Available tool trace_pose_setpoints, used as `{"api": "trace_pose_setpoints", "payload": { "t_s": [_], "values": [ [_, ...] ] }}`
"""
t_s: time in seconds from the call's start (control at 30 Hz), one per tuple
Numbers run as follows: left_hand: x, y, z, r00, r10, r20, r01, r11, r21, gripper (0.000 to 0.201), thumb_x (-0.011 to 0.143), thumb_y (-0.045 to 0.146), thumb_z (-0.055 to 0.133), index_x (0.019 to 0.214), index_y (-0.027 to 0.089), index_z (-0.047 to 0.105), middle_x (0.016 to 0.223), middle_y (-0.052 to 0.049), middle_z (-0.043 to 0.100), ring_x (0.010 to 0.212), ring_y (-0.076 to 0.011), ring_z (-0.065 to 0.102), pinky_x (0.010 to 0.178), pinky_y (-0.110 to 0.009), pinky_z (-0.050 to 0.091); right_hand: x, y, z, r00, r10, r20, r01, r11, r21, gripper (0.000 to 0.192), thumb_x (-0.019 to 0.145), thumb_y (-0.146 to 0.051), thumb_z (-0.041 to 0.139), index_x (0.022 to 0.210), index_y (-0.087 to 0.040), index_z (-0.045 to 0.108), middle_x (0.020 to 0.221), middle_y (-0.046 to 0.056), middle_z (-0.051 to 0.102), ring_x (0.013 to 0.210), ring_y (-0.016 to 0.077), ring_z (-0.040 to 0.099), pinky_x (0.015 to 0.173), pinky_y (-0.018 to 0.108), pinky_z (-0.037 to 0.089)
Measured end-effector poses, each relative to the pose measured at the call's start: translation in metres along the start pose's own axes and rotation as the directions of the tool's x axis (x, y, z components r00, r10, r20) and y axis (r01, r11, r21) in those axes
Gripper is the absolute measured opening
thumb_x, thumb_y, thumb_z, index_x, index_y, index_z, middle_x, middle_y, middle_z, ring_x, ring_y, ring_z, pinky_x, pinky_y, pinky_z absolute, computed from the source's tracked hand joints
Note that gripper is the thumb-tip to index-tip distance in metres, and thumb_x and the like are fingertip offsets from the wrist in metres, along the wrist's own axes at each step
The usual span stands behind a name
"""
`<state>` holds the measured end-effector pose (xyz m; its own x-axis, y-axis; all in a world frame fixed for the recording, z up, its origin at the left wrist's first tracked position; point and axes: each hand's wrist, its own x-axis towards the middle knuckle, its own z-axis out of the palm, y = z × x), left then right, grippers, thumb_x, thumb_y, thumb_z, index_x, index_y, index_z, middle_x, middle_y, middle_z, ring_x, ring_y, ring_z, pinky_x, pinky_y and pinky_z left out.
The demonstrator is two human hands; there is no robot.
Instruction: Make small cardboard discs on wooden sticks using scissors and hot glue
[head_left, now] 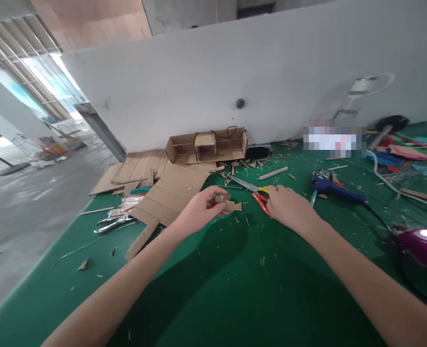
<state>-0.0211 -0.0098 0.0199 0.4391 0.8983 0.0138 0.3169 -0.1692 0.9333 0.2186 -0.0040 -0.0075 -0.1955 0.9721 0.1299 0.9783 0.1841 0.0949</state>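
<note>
One cardboard piece (229, 205) in left hand (199, 212); right hand (289, 207) seemingly on one scissors (251, 188).

The near part of the green table (213, 289) lies open, strewn only with small chips, so both hands have free passage there. Left of the left hand (199, 212), flat cardboard sheets (170, 193) and metal pliers (114, 224) crowd the way. Just ahead of the right hand (289, 207) lie the scissors (253, 189); a blue glue gun (334, 190) and its cord block the right. A cardboard box (206, 144) and the grey wall (235, 72) close the far side.
</note>
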Motion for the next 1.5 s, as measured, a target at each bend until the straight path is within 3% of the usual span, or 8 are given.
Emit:
{"api": "trace_pose_setpoints", "payload": {
  "t_s": [0.17,0.37,0.5,0.67,0.8,0.83,1.1,1.5],
  "values": [
    [0.001,0.007,0.011,0.989,-0.107,-0.106,0.073,0.956,-0.285,0.017,0.086,0.017,0.050,0.103,0.016,0.046,0.088,-0.005,0.063,0.081,-0.0148,0.068,0.078,-0.032,0.053,0.001,0.000,-0.007,0.999,0.039,0.029,-0.039,0.999,0.005,0.023,0.078,-0.014,0.042,0.096,-0.008,0.055,0.087,0.018,0.060,0.077,0.0279,0.060,0.060,0.033,0.038],
    [0.000,0.012,0.018,0.959,-0.144,-0.243,0.041,0.922,-0.385,0.015,0.084,0.016,0.055,0.095,0.016,0.045,0.077,-0.001,0.060,0.076,-0.0155,0.068,0.067,-0.028,0.053,-0.001,-0.010,-0.016,0.973,0.226,-0.041,-0.226,0.974,-0.005,0.020,0.077,-0.013,0.043,0.096,-0.008,0.048,0.086,0.018,0.058,0.072,0.0271,0.062,0.050,0.029,0.032],
    [-0.003,0.019,0.016,0.943,-0.098,-0.317,-0.058,0.891,-0.450,0.019,0.080,0.016,0.060,0.094,0.016,0.047,0.086,-0.002,0.061,0.080,-0.0169,0.068,0.073,-0.031,0.053,0.004,-0.005,-0.015,0.958,0.285,0.030,-0.283,0.926,0.251,0.025,0.079,-0.033,0.052,0.094,-0.015,0.046,0.076,0.010,0.060,0.064,0.0232,0.061,0.049,0.027,0.033],
    [-0.006,0.032,0.005,0.893,-0.100,-0.439,-0.125,0.881,-0.457,0.027,0.077,0.021,0.065,0.099,0.014,0.051,0.079,-0.004,0.065,0.077,-0.0165,0.068,0.069,-0.027,0.052,0.007,-0.010,-0.024,0.940,0.283,0.188,-0.308,0.476,0.824,0.044,0.070,-0.063,0.058,0.079,-0.021,0.046,0.063,0.002,0.055,0.053,0.0172,0.054,0.046,0.029,0.040],
    [-0.002,0.032,-0.001,0.865,-0.073,-0.496,-0.187,0.871,-0.455,0.030,0.074,0.024,0.068,0.097,0.016,0.051,0.076,-0.001,0.065,0.077,-0.0150,0.067,0.065,-0.023,0.050,-0.007,-0.019,-0.031,0.965,-0.028,0.262,-0.258,0.098,0.961,0.048,0.081,-0.066,0.039,0.094,-0.021,0.046,0.088,0.011,0.062,0.079,0.0215,0.061,0.053,0.030,0.050],
    [-0.001,0.032,-0.002,0.865,-0.063,-0.497,-0.200,0.866,-0.458,0.029,0.073,0.024,0.068,0.095,0.016,0.050,0.076,0.000,0.065,0.077,-0.0146,0.067,0.066,-0.023,0.050,-0.012,-0.020,-0.032,0.965,-0.085,0.250,-0.244,0.074,0.967,0.047,0.082,-0.066,0.040,0.098,-0.022,0.044,0.097,0.012,0.061,0.088,0.0219,0.060,0.058,0.031,0.052],
    [0.003,0.040,-0.006,0.852,0.033,-0.522,-0.311,0.835,-0.455,0.020,0.073,0.025,0.068,0.081,0.015,0.053,0.075,0.002,0.058,0.073,-0.0108,0.065,0.066,-0.021,0.051,-0.029,-0.016,-0.029,0.977,-0.190,0.097,0.011,0.501,0.865,0.032,0.085,-0.050,0.048,0.097,-0.022,0.037,0.076,0.001,0.055,0.061,0.0135,0.050,0.054,0.030,0.044],
    [-0.001,0.038,-0.001,0.886,0.075,-0.457,-0.269,0.887,-0.375,0.019,0.072,0.025,0.070,0.080,0.013,0.058,0.074,0.000,0.061,0.059,-0.0066,0.059,0.058,-0.019,0.048,-0.038,-0.028,-0.026,0.980,-0.182,0.075,0.028,0.504,0.863,0.031,0.081,-0.043,0.055,0.097,-0.023,0.039,0.079,0.001,0.056,0.061,0.0137,0.051,0.056,0.030,0.044]
  ]
}}
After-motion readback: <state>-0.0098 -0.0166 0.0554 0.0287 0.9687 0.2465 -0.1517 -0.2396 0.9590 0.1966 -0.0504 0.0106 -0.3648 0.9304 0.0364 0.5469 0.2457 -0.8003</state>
